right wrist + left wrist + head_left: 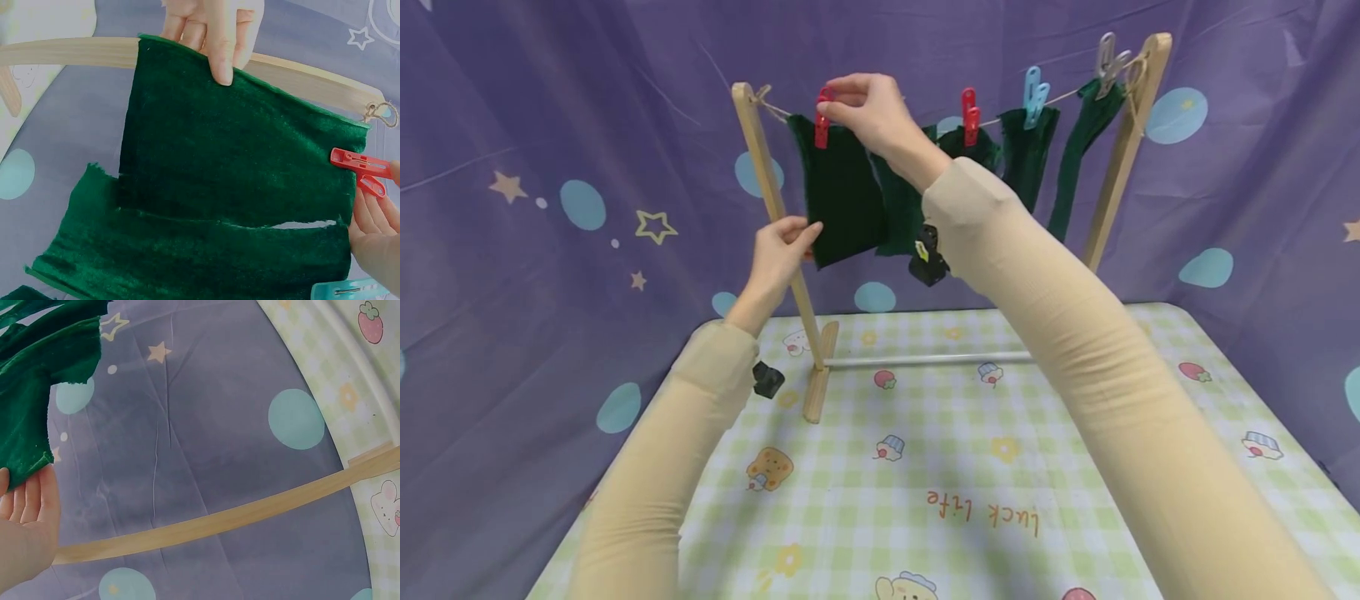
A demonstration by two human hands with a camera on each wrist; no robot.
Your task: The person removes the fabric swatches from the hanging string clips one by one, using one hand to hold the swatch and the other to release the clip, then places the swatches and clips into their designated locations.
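A dark green cloth point(846, 196) hangs at the left end of a string line. My right hand point(872, 108) pinches the red clothespin point(822, 133) at its top edge; the right wrist view shows this clothespin point(359, 164) across the cloth's edge. Lower down, my left hand point(778, 254) pinches the cloth's left side edge. In the right wrist view, the left thumb point(222, 62) lies on the cloth's front, with the other fingers behind. Fingers of the left hand point(31, 519) also show at a green corner in the left wrist view.
More green pieces hang to the right under a second red clothespin point(972, 125), a blue clothespin point(1035, 100) and a grey clothespin point(1108, 67). Wooden posts point(763, 158) hold the line, joined low by a white rod point(925, 360). A checked tablecloth point(850, 508) lies below; a purple curtain point(587, 83) hangs behind.
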